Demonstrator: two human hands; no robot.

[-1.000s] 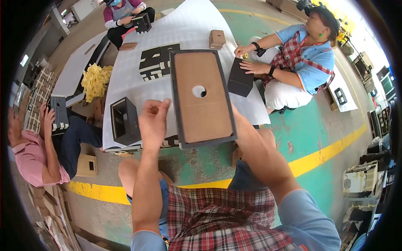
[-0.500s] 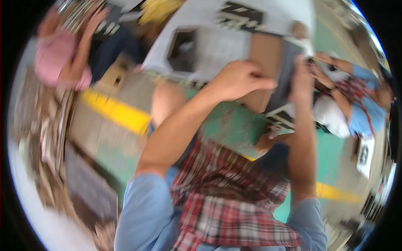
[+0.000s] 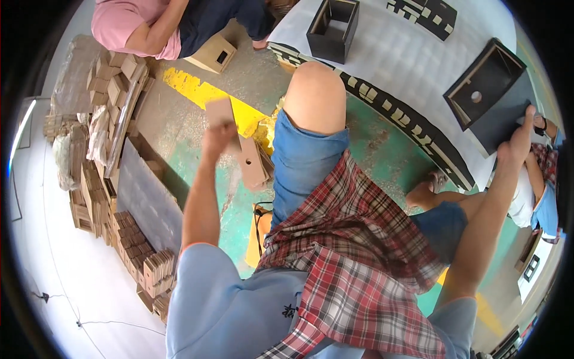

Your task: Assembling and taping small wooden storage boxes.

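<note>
Swung clear of the black, open-fronted, wooden-looking box (image 3: 494, 99) at two o'clock, our left hand (image 3: 221, 133) grips a flat, brown board panel (image 3: 219, 110) at ten; our right hand (image 3: 516, 147) clasps the box, best kept steady.

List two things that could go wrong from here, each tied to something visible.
The left hand appears to grip the brown panel near one end, so it might slip or swing.

Only the right hand of this person is at the dark box, near the table edge in this view; it could tip or slide.
</note>
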